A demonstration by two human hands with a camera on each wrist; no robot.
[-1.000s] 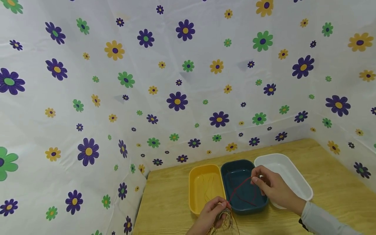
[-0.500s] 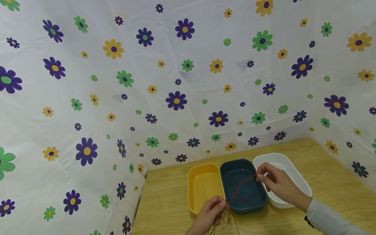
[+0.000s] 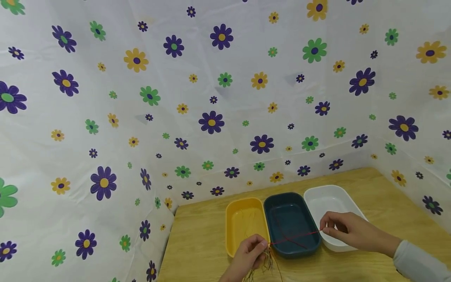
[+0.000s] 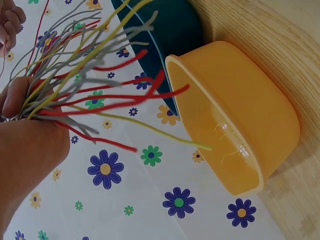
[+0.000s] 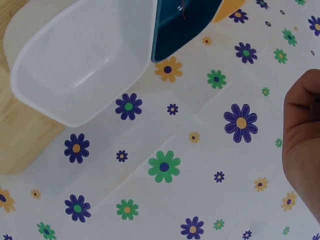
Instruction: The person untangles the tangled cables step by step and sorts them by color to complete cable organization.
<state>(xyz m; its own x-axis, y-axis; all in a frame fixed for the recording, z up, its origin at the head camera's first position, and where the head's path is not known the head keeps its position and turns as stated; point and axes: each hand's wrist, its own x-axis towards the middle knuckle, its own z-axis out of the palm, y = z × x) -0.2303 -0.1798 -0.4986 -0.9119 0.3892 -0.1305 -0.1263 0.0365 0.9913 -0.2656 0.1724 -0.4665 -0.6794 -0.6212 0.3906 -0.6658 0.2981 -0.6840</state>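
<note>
My left hand (image 3: 246,256) grips a bundle of thin cords (image 4: 95,95) in red, grey and yellow, whose loose ends fan out past the fingers in the left wrist view. One red cord (image 3: 299,235) runs nearly straight from this bundle to my right hand (image 3: 356,231), where thumb and fingertips pinch it. That stretch crosses above the dark blue tray (image 3: 292,209). Another red cord (image 3: 298,244) lies in this tray. In the right wrist view only part of the right hand (image 5: 302,127) shows at the edge, its fingertips hidden.
A yellow tray (image 3: 255,221) with a few thin yellow cords (image 4: 226,131) stands left of the blue one. On the right is a white tray (image 3: 332,199), partly behind the right hand. All three sit on a wooden table (image 3: 197,235), backed by a flower-patterned cloth (image 3: 183,156).
My right hand has moved rightward and then down, over the white tray's near side, still pinching the red cord. That cord was a slack curve and is now nearly straight. The left hand barely moves.
</note>
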